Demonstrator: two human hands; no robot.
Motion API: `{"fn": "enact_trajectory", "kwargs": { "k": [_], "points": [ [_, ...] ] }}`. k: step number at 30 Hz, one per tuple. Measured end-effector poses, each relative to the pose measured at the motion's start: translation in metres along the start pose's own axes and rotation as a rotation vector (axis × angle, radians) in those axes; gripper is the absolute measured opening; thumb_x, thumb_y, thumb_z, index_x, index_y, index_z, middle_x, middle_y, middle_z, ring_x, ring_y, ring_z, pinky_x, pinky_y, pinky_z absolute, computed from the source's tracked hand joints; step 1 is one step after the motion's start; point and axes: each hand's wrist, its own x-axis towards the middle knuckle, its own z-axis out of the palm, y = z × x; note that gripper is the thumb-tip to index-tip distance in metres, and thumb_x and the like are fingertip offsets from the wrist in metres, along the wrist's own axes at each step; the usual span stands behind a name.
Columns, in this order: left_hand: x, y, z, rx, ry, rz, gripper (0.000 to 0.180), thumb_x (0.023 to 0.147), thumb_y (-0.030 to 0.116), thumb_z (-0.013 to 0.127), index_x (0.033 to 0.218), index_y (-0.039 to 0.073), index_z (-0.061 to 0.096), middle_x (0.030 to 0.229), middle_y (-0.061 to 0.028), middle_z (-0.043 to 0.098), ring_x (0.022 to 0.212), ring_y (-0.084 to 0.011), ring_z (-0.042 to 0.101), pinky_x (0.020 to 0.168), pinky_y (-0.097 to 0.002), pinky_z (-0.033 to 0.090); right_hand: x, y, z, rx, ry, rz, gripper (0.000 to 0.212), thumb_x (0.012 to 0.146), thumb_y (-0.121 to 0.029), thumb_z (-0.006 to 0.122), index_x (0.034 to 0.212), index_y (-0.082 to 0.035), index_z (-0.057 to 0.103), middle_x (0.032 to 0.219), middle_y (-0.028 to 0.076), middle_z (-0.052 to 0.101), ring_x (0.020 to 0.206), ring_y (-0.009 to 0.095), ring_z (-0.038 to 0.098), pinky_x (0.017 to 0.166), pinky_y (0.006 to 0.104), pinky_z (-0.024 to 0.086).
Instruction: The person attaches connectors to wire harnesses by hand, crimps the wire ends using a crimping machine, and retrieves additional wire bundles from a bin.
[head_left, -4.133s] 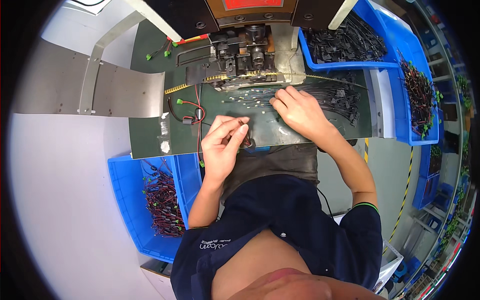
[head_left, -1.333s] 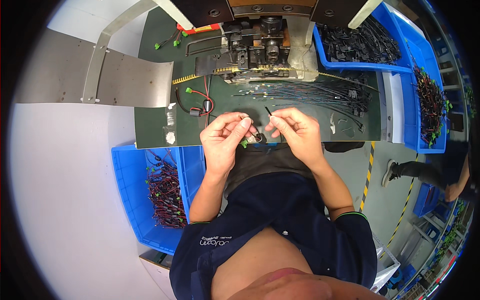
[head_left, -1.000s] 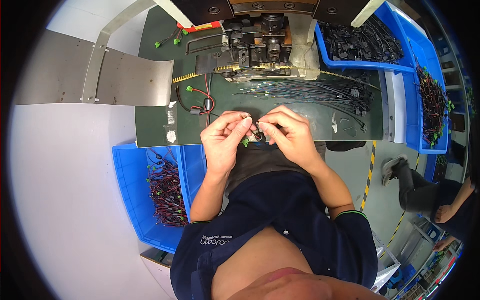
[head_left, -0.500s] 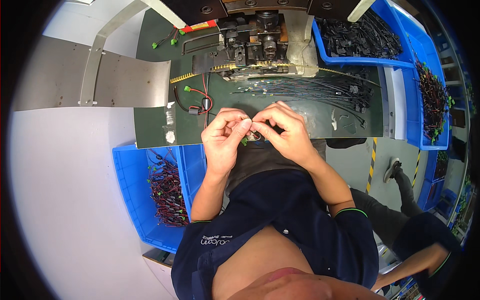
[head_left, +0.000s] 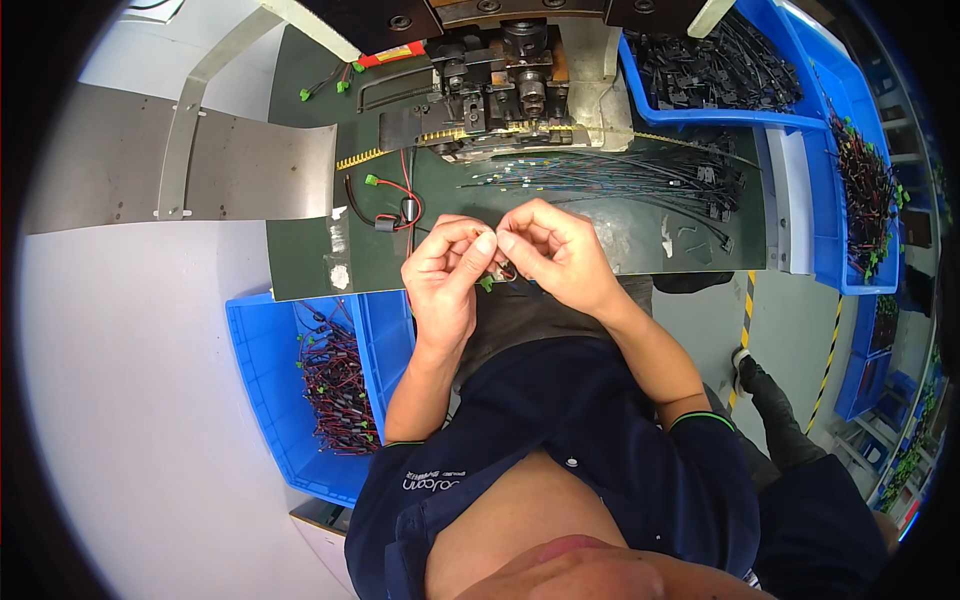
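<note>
Thin, dark wires (head_left: pixel 507 271) with a touch of red curl just below the fingertips, in front of the press (head_left: pixel 530 95) on the person's side, over the near edge of the green bench (head_left: pixel 298 252). Their upper ends are hidden by the fingers, and a small green connector (head_left: pixel 487 284) shows beside them, on the side away from the press. The left hand (head_left: pixel 443 275) pinches the wires between thumb and forefinger, the other fingers curled in. The right hand (head_left: pixel 562 258) is likewise pinched on the wires, thumb against forefinger, its tips touching the left's; the exact grip is too small to tell.

Directly before the press, a bundle of black leads (head_left: pixel 620 180) lies fanned out, black connectors toward the right. Left-front of the press rests a red-and-black lead with two black cylinders (head_left: pixel 408 210). A yellow toothed strip (head_left: pixel 360 159) sticks out to the press's left. Right of the press, a blue bin (head_left: pixel 720 117) holds black leads; far to its left-front, another blue bin (head_left: pixel 260 350) holds red-and-black ones.
</note>
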Motion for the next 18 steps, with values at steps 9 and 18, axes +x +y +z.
{"fn": "enact_trajectory", "kwargs": {
  "k": [9, 18],
  "points": [
    [0.002, -0.003, -0.005, -0.006, 0.068, -0.022, 0.010, 0.089, -0.003, 0.068, 0.099, -0.005, 0.069, 0.099, -0.0091, 0.057, 0.081, -0.0165, 0.058, 0.069, -0.0283, 0.049, 0.006, 0.001, -0.003, -0.378, -0.052, -0.301, 0.010, 0.092, -0.004, 0.067, 0.096, 0.005, 0.071, 0.087, 0.010, 0.069, 0.071, 0.016, 0.064, 0.062, 0.0290, 0.051],
    [0.005, 0.003, -0.008, 0.101, -0.015, -0.035, 0.012, 0.090, -0.007, 0.066, 0.101, -0.008, 0.069, 0.100, -0.0115, 0.062, 0.075, -0.0143, 0.065, 0.066, -0.0235, 0.055, 0.005, -0.016, -0.004, -0.433, -0.068, -0.149, 0.014, 0.095, -0.009, 0.064, 0.093, 0.004, 0.069, 0.078, 0.011, 0.067, 0.064, 0.017, 0.064, 0.057, 0.0303, 0.050]
  ]
}}
